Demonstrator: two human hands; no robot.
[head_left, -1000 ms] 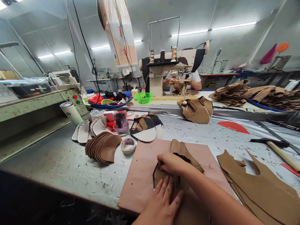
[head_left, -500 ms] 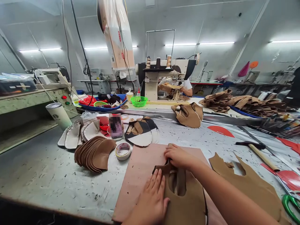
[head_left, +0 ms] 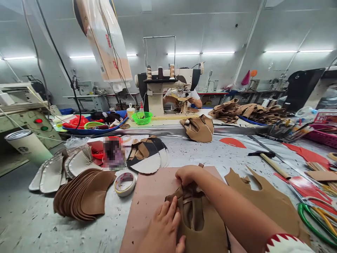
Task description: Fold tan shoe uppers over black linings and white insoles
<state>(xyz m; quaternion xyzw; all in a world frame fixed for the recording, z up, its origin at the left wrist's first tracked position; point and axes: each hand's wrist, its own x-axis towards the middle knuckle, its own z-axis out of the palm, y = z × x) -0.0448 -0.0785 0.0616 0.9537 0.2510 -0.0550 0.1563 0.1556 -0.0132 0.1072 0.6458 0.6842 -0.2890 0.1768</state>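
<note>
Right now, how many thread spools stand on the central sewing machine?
3: left spool, dark middle spool, right spool, all on the black tray; others may be hidden.

Desk is pale grey, dark flecks all over. Pink board sits front centre, tape roll just left, fanned brown pieces further left; tan cut piece and hammer lie right.

Matt leather-look brown piece, smooth matt pink board, scuffed satin grey tabletop, wooden hammer handle, dark metal hammer head, glossy green plastic basket, papery tape roll
</note>
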